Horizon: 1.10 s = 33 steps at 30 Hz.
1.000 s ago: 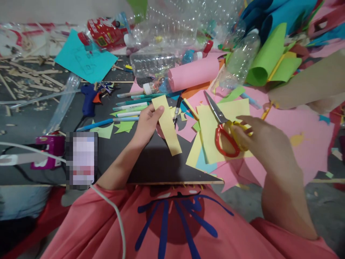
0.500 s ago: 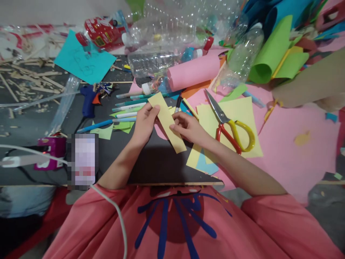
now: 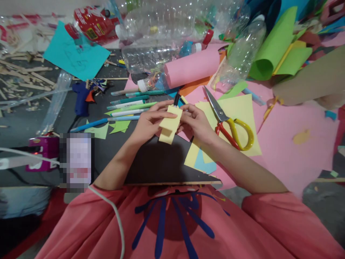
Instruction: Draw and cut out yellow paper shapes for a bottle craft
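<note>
A yellow paper strip [image 3: 169,126], bent over on itself, is held between both hands above the dark table. My left hand [image 3: 149,122] grips its left side, fingers closed and reaching across the top. At its right edge, my right hand [image 3: 196,122] has its fingers curled and pinched on the paper. Beyond the hands a black marker [image 3: 176,99] points away from me. To the right, scissors [image 3: 225,122] with red and yellow handles lie partly spread on a yellow paper sheet [image 3: 242,108].
Several pens [image 3: 126,105] and green paper scraps lie left of the hands. A blue glue gun [image 3: 80,99] and a phone [image 3: 79,158] are farther left. Clear plastic bottles [image 3: 159,27], a pink paper-wrapped bottle [image 3: 192,68] and green paper rolls [image 3: 275,43] crowd the back.
The yellow strip was flat and stretched out slantwise; now it is bent over and looks shorter. My left hand has moved over it, and the right hand has shifted slightly right.
</note>
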Available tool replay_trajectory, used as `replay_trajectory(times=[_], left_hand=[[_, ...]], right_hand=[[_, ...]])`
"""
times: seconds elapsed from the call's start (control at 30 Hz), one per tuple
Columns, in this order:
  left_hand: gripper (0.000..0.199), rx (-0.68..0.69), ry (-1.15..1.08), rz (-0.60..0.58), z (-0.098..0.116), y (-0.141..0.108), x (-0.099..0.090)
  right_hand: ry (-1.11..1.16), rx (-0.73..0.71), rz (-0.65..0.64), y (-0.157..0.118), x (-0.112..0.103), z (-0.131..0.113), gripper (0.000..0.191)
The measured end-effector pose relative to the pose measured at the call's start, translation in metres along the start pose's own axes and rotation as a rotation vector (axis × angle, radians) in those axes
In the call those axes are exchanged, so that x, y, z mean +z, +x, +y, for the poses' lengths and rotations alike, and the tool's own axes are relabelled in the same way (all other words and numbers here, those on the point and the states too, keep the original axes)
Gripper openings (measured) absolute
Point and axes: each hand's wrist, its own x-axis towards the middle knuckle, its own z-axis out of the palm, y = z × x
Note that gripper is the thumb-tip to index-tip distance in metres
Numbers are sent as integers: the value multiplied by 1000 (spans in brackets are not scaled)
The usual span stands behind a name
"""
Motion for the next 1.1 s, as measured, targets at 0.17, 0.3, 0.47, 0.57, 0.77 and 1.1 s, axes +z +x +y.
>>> replay_trajectory(times=[0.17, 0.3, 0.47, 0.57, 0.77, 1.1], left_hand=[[31, -71, 41, -14, -2, 0, 1], [28, -67, -4, 18, -3, 0, 2], [24, -76, 19, -29, 6, 0, 5], [21, -87, 101, -64, 11, 0, 4], [33, -182, -11, 18, 10, -1, 5], [39, -330, -119, 39, 9, 2, 6]], right_hand=[[32, -102, 102, 0, -2, -3, 32], [29, -122, 137, 1, -1, -5, 22], [-148, -191, 53, 0, -3, -4, 35], [-245, -237, 65, -1, -5, -4, 43], [-170, -215, 70, -2, -3, -9, 44], [-117, -216, 199, -3, -4, -11, 48]])
